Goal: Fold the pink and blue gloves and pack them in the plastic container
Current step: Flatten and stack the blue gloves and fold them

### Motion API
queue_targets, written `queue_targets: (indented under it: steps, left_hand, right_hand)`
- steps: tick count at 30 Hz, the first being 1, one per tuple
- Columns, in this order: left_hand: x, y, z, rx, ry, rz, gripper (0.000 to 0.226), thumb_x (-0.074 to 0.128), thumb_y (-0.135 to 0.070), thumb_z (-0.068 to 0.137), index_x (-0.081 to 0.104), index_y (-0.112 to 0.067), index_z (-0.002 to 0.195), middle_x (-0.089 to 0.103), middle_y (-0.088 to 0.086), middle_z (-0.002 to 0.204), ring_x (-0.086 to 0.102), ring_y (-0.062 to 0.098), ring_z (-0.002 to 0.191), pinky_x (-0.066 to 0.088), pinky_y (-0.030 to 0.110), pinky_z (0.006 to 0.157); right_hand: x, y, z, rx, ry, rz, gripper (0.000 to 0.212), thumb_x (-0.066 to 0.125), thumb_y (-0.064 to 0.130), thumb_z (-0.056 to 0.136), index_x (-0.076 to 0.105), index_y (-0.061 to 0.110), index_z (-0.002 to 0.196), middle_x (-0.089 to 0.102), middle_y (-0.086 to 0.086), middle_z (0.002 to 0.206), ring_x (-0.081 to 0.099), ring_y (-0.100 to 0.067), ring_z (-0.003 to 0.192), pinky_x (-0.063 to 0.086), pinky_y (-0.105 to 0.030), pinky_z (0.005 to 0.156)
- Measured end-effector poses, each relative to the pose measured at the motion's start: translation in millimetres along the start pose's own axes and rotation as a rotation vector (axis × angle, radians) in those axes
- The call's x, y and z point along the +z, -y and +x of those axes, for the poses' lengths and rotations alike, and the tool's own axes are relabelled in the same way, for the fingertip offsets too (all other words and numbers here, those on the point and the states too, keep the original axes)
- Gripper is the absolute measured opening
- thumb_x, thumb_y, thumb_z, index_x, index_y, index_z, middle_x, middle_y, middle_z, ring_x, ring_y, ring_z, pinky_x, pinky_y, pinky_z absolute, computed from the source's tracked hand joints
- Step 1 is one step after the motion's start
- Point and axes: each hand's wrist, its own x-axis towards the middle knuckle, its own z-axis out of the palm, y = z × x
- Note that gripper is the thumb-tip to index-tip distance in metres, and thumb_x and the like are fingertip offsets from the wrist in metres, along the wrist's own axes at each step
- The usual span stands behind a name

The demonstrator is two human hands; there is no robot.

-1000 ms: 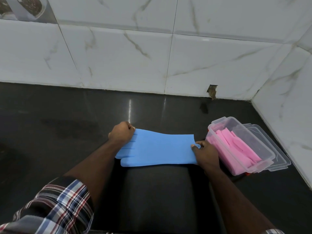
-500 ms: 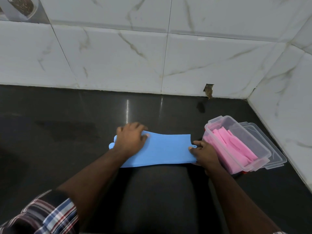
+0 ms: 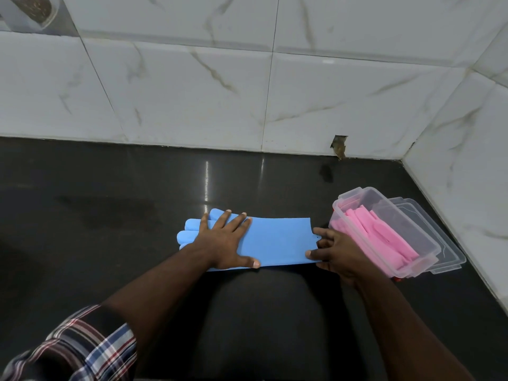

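The blue gloves (image 3: 277, 240) lie flat on the black counter (image 3: 110, 215), fingers to the left, cuff to the right. My left hand (image 3: 225, 240) rests palm down on them with its fingers spread, over the finger end. My right hand (image 3: 335, 251) pinches the cuff edge between thumb and fingers. To the right stands the clear plastic container (image 3: 384, 215), with the folded pink gloves (image 3: 376, 237) inside it. It sits at an angle, close to my right hand.
The clear lid (image 3: 445, 243) lies under and behind the container, near the right wall. White marble tiles rise along the back and the right side. A chipped hole (image 3: 339, 145) shows at the foot of the back wall.
My left hand opened from a fist at the glove's finger end and now lies flat on the blue gloves, shifted slightly right. My right hand stays on the cuff.
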Motion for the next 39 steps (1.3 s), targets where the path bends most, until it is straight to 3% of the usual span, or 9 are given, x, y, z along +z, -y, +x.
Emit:
queue_targets:
  steps: [5, 8, 11, 16, 21, 26, 31, 35, 39]
  left_hand:
    - [2, 0, 0, -0.001, 0.001, 0.013, 0.117, 0.028, -0.097, 0.069, -0.015, -0.033, 0.158, -0.014, -0.011, 0.168, -0.015, 0.023, 0.155, -0.011, 0.069, 0.115]
    - [2, -1, 0, -0.003, 0.002, 0.013, 0.119, 0.028, -0.098, 0.068, -0.015, -0.033, 0.158, -0.014, -0.011, 0.168, -0.015, 0.023, 0.155, -0.011, 0.07, 0.115]
    - [1, -1, 0, -0.003, 0.002, 0.012, 0.12, 0.029, -0.098, 0.068, -0.014, -0.032, 0.158, -0.013, -0.011, 0.168, -0.014, 0.024, 0.155, -0.01, 0.07, 0.115]
    - [2, 0, 0, 0.005, -0.011, 0.002, 0.12, 0.03, -0.097, 0.069, -0.013, -0.031, 0.159, -0.011, -0.01, 0.168, -0.013, 0.024, 0.155, -0.009, 0.071, 0.115]
    - [1, 0, 0, 0.0, 0.001, 0.004, 0.119, 0.028, -0.098, 0.069, -0.015, -0.032, 0.158, -0.013, -0.011, 0.168, -0.014, 0.024, 0.155, -0.01, 0.07, 0.114]
    - [2, 0, 0, -0.006, 0.013, 0.01, 0.119, 0.026, -0.099, 0.068, -0.017, -0.032, 0.158, -0.014, -0.011, 0.168, -0.015, 0.024, 0.155, -0.01, 0.07, 0.115]
    - [0, 1, -1, 0.002, 0.025, 0.008, 0.117, 0.025, -0.097, 0.07, -0.019, -0.032, 0.157, -0.015, -0.01, 0.168, -0.015, 0.025, 0.155, -0.009, 0.07, 0.115]
    - [-2, 0, -1, 0.001, 0.041, 0.005, 0.116, 0.025, -0.096, 0.071, -0.019, -0.032, 0.157, -0.016, -0.01, 0.168, -0.015, 0.024, 0.154, -0.01, 0.069, 0.116]
    - [-8, 1, -1, -0.007, 0.037, -0.035, 0.111, 0.03, -0.093, 0.076, -0.012, -0.032, 0.159, -0.01, -0.012, 0.168, -0.011, 0.024, 0.155, -0.009, 0.07, 0.115]
  right_hand:
    - [2, 16, -16, -0.168, 0.061, -0.057, 0.079, 0.081, -0.003, 0.072, 0.052, 0.024, 0.14, 0.043, -0.006, 0.134, 0.061, -0.03, 0.104, 0.06, -0.038, 0.076]
    - [11, 37, -31, -0.282, 0.113, -0.128, 0.081, 0.08, -0.004, 0.072, 0.051, 0.026, 0.14, 0.048, -0.007, 0.128, 0.066, -0.026, 0.089, 0.056, -0.028, 0.065]
    - [25, 57, -42, -0.336, 0.182, -0.187, 0.084, 0.076, -0.01, 0.073, 0.046, 0.023, 0.144, 0.057, -0.006, 0.1, 0.066, -0.019, 0.067, 0.053, -0.024, 0.059]
    - [38, 78, -44, -0.327, 0.197, -0.35, 0.089, 0.076, -0.009, 0.071, 0.041, 0.02, 0.147, 0.059, -0.002, 0.074, 0.064, -0.019, 0.064, 0.057, -0.034, 0.068]
    - [32, 82, -43, -0.287, 0.139, -0.403, 0.095, 0.078, -0.004, 0.07, 0.034, 0.023, 0.151, 0.05, 0.002, 0.088, 0.065, -0.019, 0.069, 0.054, -0.024, 0.062]
    - [33, 81, -49, -0.274, 0.118, -0.419, 0.096, 0.077, -0.005, 0.072, 0.031, 0.023, 0.152, 0.057, -0.005, 0.099, 0.064, -0.017, 0.066, 0.054, -0.023, 0.059]
    - [37, 83, -50, -0.316, 0.1, -0.439, 0.096, 0.078, -0.003, 0.071, 0.033, 0.025, 0.151, 0.052, -0.008, 0.112, 0.063, -0.015, 0.067, 0.054, -0.022, 0.06]
    - [33, 81, -49, -0.3, 0.103, -0.415, 0.097, 0.078, -0.004, 0.07, 0.033, 0.023, 0.151, 0.051, -0.001, 0.099, 0.063, -0.015, 0.065, 0.053, -0.023, 0.06]
    - [36, 84, -54, -0.297, 0.103, -0.451, 0.097, 0.077, -0.004, 0.072, 0.031, 0.024, 0.152, 0.051, -0.006, 0.118, 0.064, -0.016, 0.066, 0.053, -0.02, 0.058]
